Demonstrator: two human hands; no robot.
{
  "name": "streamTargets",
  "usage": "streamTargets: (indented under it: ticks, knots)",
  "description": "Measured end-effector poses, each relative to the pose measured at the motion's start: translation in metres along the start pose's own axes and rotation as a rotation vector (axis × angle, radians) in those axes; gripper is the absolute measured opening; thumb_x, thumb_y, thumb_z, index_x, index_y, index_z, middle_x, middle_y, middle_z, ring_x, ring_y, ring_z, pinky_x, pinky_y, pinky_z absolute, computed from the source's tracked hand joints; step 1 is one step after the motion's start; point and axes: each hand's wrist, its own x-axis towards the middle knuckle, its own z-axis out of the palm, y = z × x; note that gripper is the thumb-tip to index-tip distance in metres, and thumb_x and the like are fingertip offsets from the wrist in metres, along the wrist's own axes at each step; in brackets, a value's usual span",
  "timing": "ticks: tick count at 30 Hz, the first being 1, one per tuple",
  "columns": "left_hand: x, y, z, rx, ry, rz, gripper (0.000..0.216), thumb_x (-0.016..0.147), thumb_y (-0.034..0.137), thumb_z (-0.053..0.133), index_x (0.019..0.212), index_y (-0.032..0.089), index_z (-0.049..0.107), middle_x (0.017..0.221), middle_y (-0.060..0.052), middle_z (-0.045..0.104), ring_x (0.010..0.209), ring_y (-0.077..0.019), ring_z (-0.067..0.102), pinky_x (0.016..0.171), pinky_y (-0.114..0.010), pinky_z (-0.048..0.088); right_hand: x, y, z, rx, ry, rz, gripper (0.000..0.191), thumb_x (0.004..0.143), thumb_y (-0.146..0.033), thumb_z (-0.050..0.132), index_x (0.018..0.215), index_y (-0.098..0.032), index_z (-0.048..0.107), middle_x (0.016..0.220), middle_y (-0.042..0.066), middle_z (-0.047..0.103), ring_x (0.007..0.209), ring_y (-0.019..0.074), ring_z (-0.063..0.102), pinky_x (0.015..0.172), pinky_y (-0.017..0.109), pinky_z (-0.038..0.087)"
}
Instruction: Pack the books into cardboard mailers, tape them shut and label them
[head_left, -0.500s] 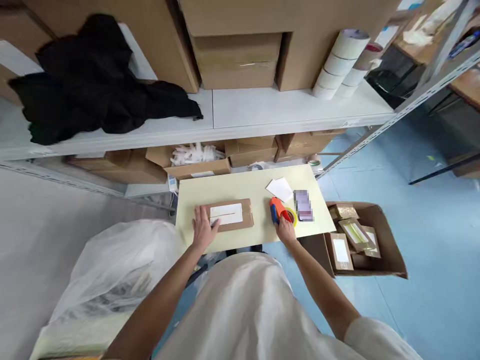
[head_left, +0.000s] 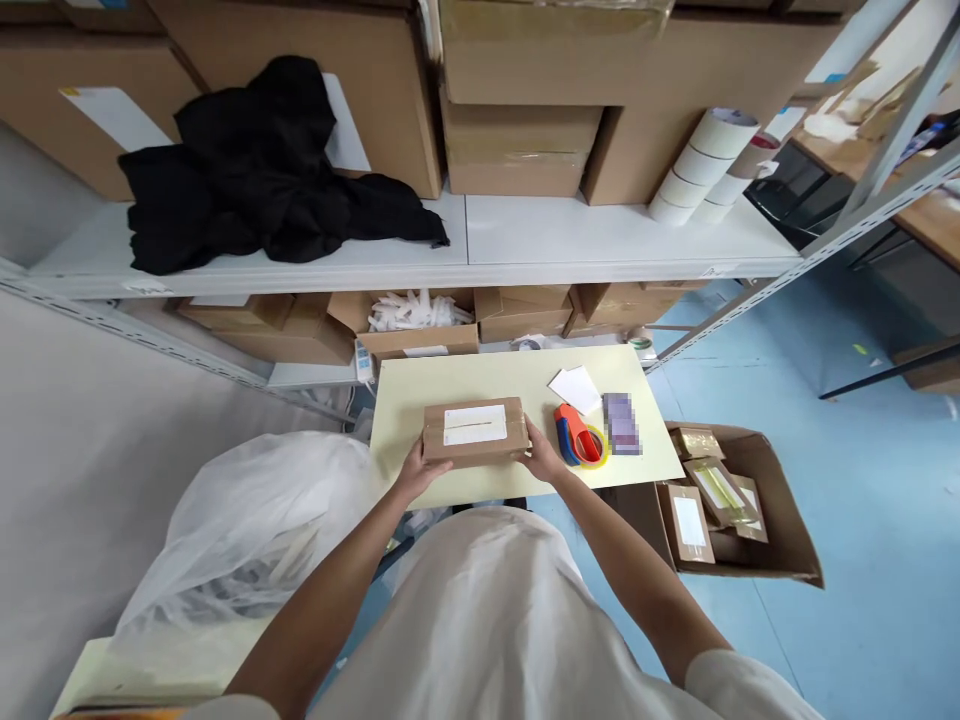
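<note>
A sealed cardboard box [head_left: 435, 420] with a white label [head_left: 475, 424] on top is held between my two hands over the pale yellow table [head_left: 397, 385]. My left hand [head_left: 420, 472] grips its left end near the front corner. At the right end, my right hand [head_left: 541, 455] is closed on the box's edge. Just right of that hand lies an orange and blue tape dispenser [head_left: 576, 436] with a yellow-rimmed roll, untouched. White paper sheets [head_left: 576, 389] and a blurred purple item [head_left: 622, 424] lie beside it.
An open carton [head_left: 787, 510] with several small labelled boxes stands on the floor at right. Left of the table is a translucent plastic bag [head_left: 255, 520]. A shelf [head_left: 555, 235] behind bears black cloth [head_left: 277, 180], large boxes and tape rolls [head_left: 701, 165].
My right hand has let go of the tape dispenser and taken the box's right end. My left hand has shifted from the box's top to its left end, and the box appears raised.
</note>
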Motion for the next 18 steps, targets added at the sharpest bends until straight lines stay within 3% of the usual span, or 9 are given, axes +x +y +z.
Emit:
streamTargets:
  ticks: [3,6,10,14,18]
  knots:
    - [0.015,0.005,-0.005,0.104,0.065,-0.006,0.068,0.061,0.043,0.074,0.119,0.014,0.054,0.115,-0.013,0.064,0.098,-0.0251,0.064,0.082,-0.036,0.052,0.015,-0.011,-0.005,0.135,0.043,0.142,0.062,0.080,-0.041,0.059,0.136,-0.023,0.041,0.128,0.012,0.056,0.103,0.0227,0.061,0.083,0.036,0.051]
    - [0.031,0.013,-0.002,0.175,0.103,-0.053,0.053,0.073,0.041,0.065,0.117,0.014,0.053,0.112,-0.013,0.065,0.095,-0.0216,0.065,0.082,-0.033,0.051,0.031,-0.021,-0.011,0.102,0.185,0.325,0.046,0.083,-0.045,0.052,0.121,-0.019,0.054,0.114,0.011,0.064,0.099,0.0209,0.062,0.084,0.034,0.050]
    - [0.050,0.020,0.005,0.241,0.171,-0.121,0.040,0.081,0.037,0.058,0.113,0.014,0.052,0.113,-0.016,0.065,0.101,-0.0229,0.063,0.087,-0.035,0.048,0.049,-0.029,-0.007,0.049,0.225,0.369,0.045,0.080,-0.042,0.054,0.118,-0.017,0.056,0.106,0.010,0.067,0.094,0.0201,0.063,0.080,0.033,0.051]
    - [0.063,0.022,0.004,0.277,0.123,-0.139,0.038,0.079,0.030,0.061,0.114,0.017,0.053,0.109,-0.013,0.067,0.099,-0.0214,0.065,0.084,-0.033,0.048,0.062,-0.037,0.002,-0.005,0.228,0.373,0.045,0.077,-0.036,0.057,0.117,-0.018,0.057,0.103,0.008,0.067,0.092,0.0209,0.062,0.080,0.035,0.051]
    - [0.066,0.021,-0.003,0.333,0.088,-0.120,0.051,0.079,0.030,0.060,0.126,0.015,0.047,0.124,-0.017,0.059,0.109,-0.0247,0.060,0.090,-0.037,0.046,0.059,-0.039,0.009,-0.086,0.289,0.390,0.051,0.077,-0.032,0.056,0.125,-0.017,0.052,0.117,0.013,0.062,0.108,0.0263,0.056,0.091,0.041,0.046]
